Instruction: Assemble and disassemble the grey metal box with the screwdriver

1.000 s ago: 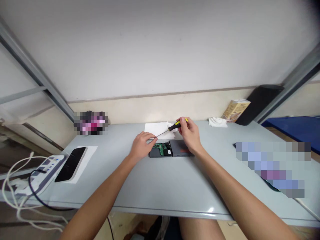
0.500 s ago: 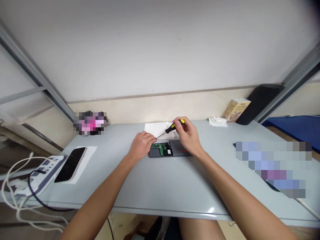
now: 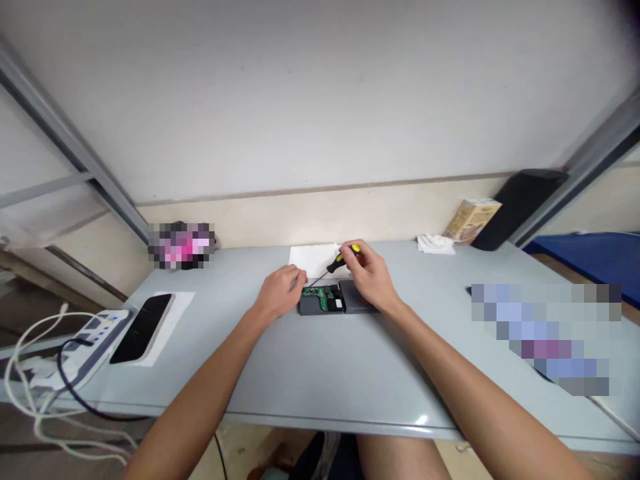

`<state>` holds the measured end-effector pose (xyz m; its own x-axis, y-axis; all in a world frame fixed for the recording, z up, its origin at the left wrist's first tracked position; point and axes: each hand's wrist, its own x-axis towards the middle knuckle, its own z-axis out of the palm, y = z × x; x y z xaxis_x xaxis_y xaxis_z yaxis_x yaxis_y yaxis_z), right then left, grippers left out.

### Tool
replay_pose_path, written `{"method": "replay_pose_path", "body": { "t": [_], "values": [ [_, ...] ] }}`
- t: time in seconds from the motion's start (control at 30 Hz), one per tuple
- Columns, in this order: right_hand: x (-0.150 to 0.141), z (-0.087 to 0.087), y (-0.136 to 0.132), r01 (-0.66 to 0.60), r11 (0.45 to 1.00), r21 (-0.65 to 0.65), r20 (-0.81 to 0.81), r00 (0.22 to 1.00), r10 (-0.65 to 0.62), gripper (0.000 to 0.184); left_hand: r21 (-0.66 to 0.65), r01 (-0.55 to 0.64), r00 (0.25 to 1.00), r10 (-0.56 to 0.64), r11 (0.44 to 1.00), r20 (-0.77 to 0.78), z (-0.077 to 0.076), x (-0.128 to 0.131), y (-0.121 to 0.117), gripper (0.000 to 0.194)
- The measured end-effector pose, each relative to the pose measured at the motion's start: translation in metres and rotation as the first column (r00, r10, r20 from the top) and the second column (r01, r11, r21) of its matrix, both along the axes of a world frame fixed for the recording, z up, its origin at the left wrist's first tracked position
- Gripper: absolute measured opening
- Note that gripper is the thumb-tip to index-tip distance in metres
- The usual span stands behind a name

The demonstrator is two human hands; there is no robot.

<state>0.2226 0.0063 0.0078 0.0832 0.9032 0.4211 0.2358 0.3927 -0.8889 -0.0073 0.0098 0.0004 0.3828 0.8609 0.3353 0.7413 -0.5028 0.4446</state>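
A dark grey device [image 3: 325, 307] lies opened at the middle of the grey table [image 3: 310, 360], its green circuit board [image 3: 323, 294] exposed at the left end. My right hand [image 3: 367, 277] is closed round a black and yellow screwdriver [image 3: 340, 259], whose thin shaft slants down to the left towards the board. My left hand [image 3: 279, 290] rests at the device's left end, fingers curled against it near the screwdriver's tip. A white sheet of paper [image 3: 313, 257] lies just behind the device.
At the left lie a black phone [image 3: 141, 319] on white paper and a white power strip [image 3: 80, 343] with cables. At the back right are a crumpled tissue [image 3: 434, 243], a small carton [image 3: 471, 219] and a black object [image 3: 520, 200]. Blurred patches sit back left and right.
My right hand has lowered and shifted left with the screwdriver, so its tip has come down towards the circuit board. My left hand has stayed at the device's left end.
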Motion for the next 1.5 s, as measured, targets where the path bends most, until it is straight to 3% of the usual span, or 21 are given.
{"method": "replay_pose_path", "body": {
  "t": [0.2,0.53,0.83,1.13,1.27,1.37,1.5],
  "values": [
    [0.000,-0.002,0.001,0.000,1.000,-0.001,0.019,1.000,0.000,0.042,-0.085,0.026,1.000,-0.025,0.996,0.011,-0.001,0.001,0.000,0.045],
    [-0.002,0.001,-0.003,-0.041,0.999,0.015,0.057,0.998,0.040,0.040,-0.086,0.106,0.994,-0.103,0.991,0.043,-0.013,-0.001,0.008,0.044],
    [-0.007,0.029,-0.012,-0.261,0.965,0.006,0.325,0.913,0.245,0.027,-0.084,0.149,0.987,-0.144,0.985,0.069,-0.018,-0.002,0.011,0.041],
    [-0.019,0.053,0.005,-0.361,0.932,-0.011,0.431,0.840,0.330,0.024,-0.103,0.145,0.987,-0.137,0.984,0.082,-0.016,-0.001,0.009,0.040],
    [-0.031,0.048,0.007,-0.292,0.956,0.028,0.387,0.885,0.259,0.024,-0.117,0.146,0.987,-0.137,0.982,0.081,-0.014,0.000,0.008,0.039],
    [-0.038,0.035,0.008,-0.114,0.990,0.080,0.318,0.944,0.083,0.030,-0.126,0.144,0.988,-0.135,0.982,0.076,-0.014,0.000,0.008,0.039],
    [-0.038,0.017,0.010,0.095,0.987,0.127,0.232,0.965,-0.123,0.034,-0.137,0.154,0.987,-0.146,0.978,0.067,-0.014,0.000,0.009,0.040]
  ]
}}
